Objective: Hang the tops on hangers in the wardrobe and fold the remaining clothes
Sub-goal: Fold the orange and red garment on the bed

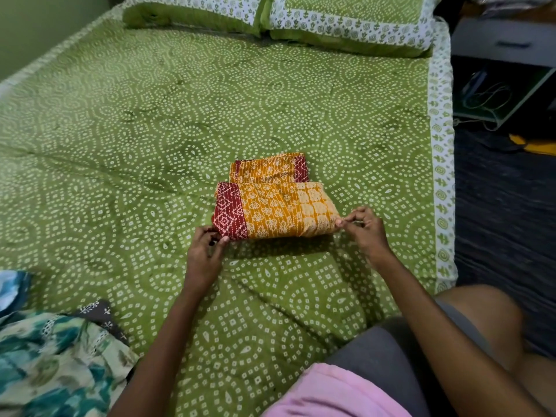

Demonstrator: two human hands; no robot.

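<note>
At the far left, a loose heap of teal, cream and grey printed clothes [57,359] lies on the green dotted bedspread [150,130], cut off by the frame edge, so how many garments it holds cannot be told. Toward the middle, the left hand [204,254] pinches the near left corner of the mustard-yellow printed cotton garment with maroon borders [273,209], thumb and fingertips closed on the maroon band. The garment sits mid-bed, already doubled into a compact rectangle, with a second folded layer or piece showing just behind it; whether that is the same garment is unclear. The right hand [365,233] pinches the near right corner, fingers curled on the yellow cloth.

The step in hand appears to be bringing the near edge over for a further fold. To do it well, both corners should rise together and level, travel away from the body, and land square on the far edge, with a smoothing press afterwards so the cloth does not spring open.

Further right, a dark floor [499,206] and a grey bedside unit [505,40] are dim. No wardrobe or hangers are in view. Two green pillows [276,16] are clipped at the top.
</note>
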